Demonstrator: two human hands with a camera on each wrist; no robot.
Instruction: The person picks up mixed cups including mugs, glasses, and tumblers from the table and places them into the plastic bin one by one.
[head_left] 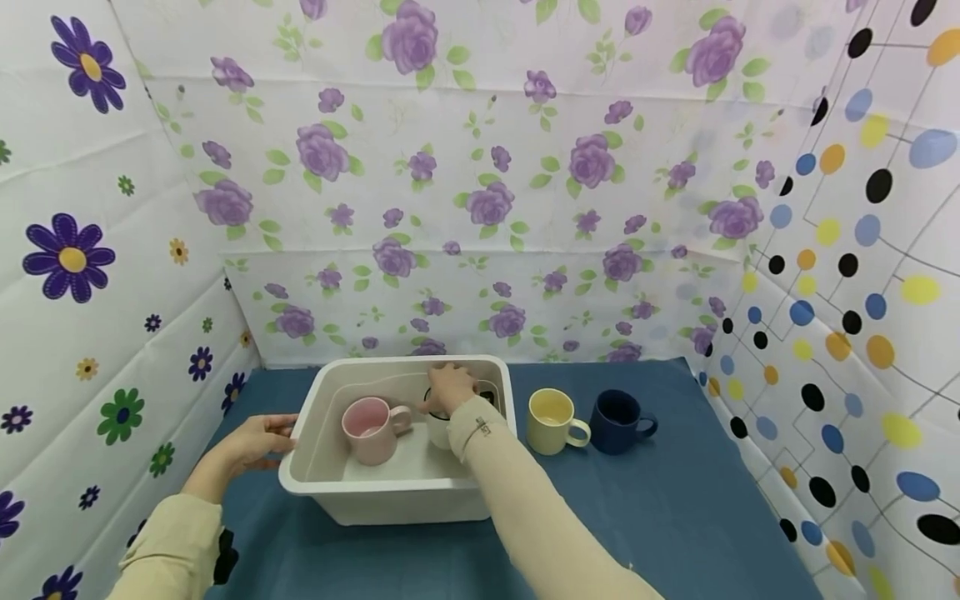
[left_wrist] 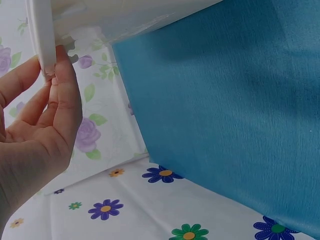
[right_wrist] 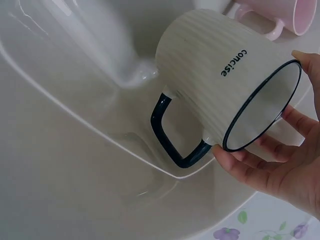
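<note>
In the head view, my left hand [head_left: 258,442] is at the left side of a white plastic tub [head_left: 382,485]. The left wrist view has this hand [left_wrist: 47,112] pinching the tub's rim [left_wrist: 44,37] between thumb and fingers. My right hand [head_left: 452,388] reaches inside the tub and grips a white mug [head_left: 438,432] by its rim. Seen from the right wrist, the mug [right_wrist: 210,70] is ribbed, with a dark rim, a dark handle and the word "concise"; the right hand's fingers [right_wrist: 272,162] are around its mouth. A pink mug [head_left: 369,437] stands beside it in the tub.
Right of the tub, a yellow mug [head_left: 551,423] and a dark blue mug [head_left: 617,423] stand upright on the blue tabletop [head_left: 675,517]. Patterned sheets hang at the back [head_left: 525,208] and on both sides. A small black object [head_left: 225,557] shows by the left sleeve.
</note>
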